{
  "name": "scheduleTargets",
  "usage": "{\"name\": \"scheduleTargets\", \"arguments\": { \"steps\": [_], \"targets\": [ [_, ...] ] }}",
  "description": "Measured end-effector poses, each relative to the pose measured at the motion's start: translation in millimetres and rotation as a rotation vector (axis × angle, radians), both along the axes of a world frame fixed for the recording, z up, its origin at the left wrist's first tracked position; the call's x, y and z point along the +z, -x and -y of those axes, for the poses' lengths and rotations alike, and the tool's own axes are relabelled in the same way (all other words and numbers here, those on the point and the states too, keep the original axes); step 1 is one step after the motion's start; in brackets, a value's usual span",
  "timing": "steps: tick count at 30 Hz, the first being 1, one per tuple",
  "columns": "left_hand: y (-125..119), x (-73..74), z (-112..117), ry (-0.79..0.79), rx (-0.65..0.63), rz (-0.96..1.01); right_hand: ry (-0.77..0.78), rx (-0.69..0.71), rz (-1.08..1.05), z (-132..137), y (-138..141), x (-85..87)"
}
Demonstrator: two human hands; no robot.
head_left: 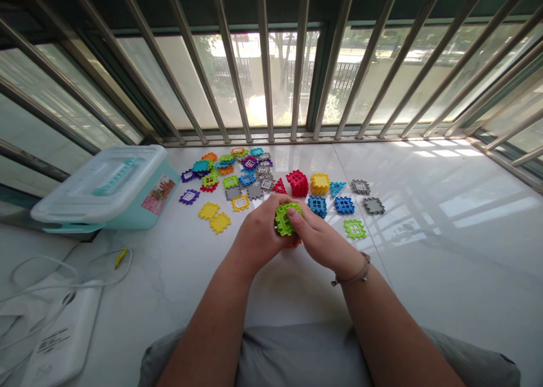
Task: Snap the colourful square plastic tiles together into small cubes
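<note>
We note left hand and right hand closed on a lime-green plastic waffle-block cube; multicoloured plastic tiles lie at twelve o'clock.

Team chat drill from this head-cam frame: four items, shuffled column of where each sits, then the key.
Items
1. lime-green block cube
2. red block cube
3. teal storage box
4. grey square tile

Places
A. left of the loose tiles
B. beside the yellow block cube
C. at the far right of the loose tiles
D. held between the left hand and the right hand

Pairs: 1-D, 2-B, 3-A, 4-C
</note>
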State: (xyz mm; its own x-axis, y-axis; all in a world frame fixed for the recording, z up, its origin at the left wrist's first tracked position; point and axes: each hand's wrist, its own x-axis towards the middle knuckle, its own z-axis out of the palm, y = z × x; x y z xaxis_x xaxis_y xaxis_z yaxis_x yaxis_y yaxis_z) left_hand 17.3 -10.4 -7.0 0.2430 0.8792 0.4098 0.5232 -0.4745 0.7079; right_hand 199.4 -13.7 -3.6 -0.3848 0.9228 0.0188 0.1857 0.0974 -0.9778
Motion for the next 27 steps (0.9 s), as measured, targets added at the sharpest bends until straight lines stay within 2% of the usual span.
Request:
{"name": "scheduleTargets", "arguments": {
  "steps": [2, 5, 11, 17, 22, 25, 27],
  "targets": [
    [0, 1.9, 2, 0.029, 0.016, 0.006, 0.017, -0.004, -0.030, 1, 1, 0.4],
    [1, 3.8, 5, 0.039, 0.033, 0.011, 0.121, -0.028, -0.095, 2, 1, -3.3],
    [1, 5.7, 7, -0.007, 0.000, 0.076, 0.374, -0.056, -0.422, 4, 2, -15.3],
    [1, 11.1, 4, -0.131, -0.056, 0.197, 0.460, -0.032, -0.650, 7, 6, -1.7],
    [1, 12.4, 1, -0.192, -0.053, 0.197, 0.437, 0.005, -0.615, 9, 7, 3.6],
    [0, 12.1, 2, -0.159, -0.105, 0.211, 0.408, 0.017, -0.506, 10, 6, 2.0],
    [0, 11.8, 2, -0.139, -0.119, 0.229, 0.314, 0.008, -0.382, 10, 5, 0.1]
  ]
}}
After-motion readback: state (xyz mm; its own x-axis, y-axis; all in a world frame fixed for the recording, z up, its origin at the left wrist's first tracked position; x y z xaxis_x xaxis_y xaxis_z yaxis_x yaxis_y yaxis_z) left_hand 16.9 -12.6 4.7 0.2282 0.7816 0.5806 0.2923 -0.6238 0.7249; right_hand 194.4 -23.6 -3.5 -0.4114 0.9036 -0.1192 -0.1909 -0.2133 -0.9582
